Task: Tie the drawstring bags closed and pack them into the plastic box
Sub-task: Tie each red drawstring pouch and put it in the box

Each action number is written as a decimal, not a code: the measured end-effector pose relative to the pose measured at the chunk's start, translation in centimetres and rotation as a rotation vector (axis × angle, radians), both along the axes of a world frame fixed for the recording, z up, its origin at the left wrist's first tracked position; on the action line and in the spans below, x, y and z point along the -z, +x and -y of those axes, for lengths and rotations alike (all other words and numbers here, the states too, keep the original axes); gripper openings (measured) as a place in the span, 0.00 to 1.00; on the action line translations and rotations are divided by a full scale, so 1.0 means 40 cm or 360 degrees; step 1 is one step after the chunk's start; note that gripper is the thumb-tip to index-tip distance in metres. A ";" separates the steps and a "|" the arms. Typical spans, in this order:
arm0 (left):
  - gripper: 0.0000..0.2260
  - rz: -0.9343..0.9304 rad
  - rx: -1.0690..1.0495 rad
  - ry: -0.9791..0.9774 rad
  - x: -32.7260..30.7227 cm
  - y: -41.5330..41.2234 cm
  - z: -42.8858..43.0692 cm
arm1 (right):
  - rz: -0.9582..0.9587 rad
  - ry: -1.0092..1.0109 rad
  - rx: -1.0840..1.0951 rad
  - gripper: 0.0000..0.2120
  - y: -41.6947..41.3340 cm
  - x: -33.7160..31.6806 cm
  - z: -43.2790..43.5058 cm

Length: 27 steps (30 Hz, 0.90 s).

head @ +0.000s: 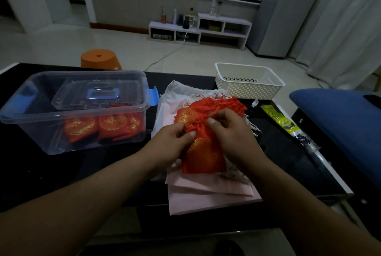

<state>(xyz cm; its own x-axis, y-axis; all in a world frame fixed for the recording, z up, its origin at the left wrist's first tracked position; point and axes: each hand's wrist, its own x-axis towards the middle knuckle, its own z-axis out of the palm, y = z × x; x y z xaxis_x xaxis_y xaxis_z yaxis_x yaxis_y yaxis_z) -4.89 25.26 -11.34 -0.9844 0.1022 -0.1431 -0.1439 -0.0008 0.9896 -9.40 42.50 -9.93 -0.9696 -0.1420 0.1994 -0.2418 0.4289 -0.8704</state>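
A red drawstring bag (203, 154) with gold print lies in front of me over a heap of pale bags. My left hand (174, 142) pinches its gathered neck from the left, and my right hand (231, 129) pinches the cord at the neck from the right. More red bags (214, 107) lie in a pile just behind. The clear plastic box (41, 132) with blue latches stands to the left; several red bags (97, 126) lie inside it, and its lid (97, 94) rests tilted in the opening.
White and pink fabric bags (208, 193) are spread under the red ones on the black table (61, 173). A white perforated basket (247, 84) stands at the back right. A yellow-black wrapped packet (288, 125) lies right of it, beside a blue cushion (340, 123).
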 end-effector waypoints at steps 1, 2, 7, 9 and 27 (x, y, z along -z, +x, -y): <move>0.08 -0.0026 -0.0010 -0.0004 -0.002 -0.001 0.004 | 0.0161 -0.0089 -0.0027 0.09 0.001 -0.003 -0.002; 0.08 -0.0041 -0.0007 -0.0023 -0.005 0.000 0.008 | 0.0323 -0.0148 -0.0073 0.11 0.002 -0.006 -0.004; 0.08 -0.0016 -0.0015 -0.0094 -0.007 0.006 0.004 | 0.0486 -0.0149 -0.0224 0.12 0.016 -0.003 -0.006; 0.09 0.0011 -0.0021 0.0039 -0.013 0.014 -0.003 | 0.0353 -0.0138 -0.0145 0.13 0.014 -0.003 0.000; 0.02 -0.0715 -0.0863 -0.0654 -0.200 0.033 0.320 | 0.0300 -0.0248 -0.0484 0.07 -0.021 -0.218 0.341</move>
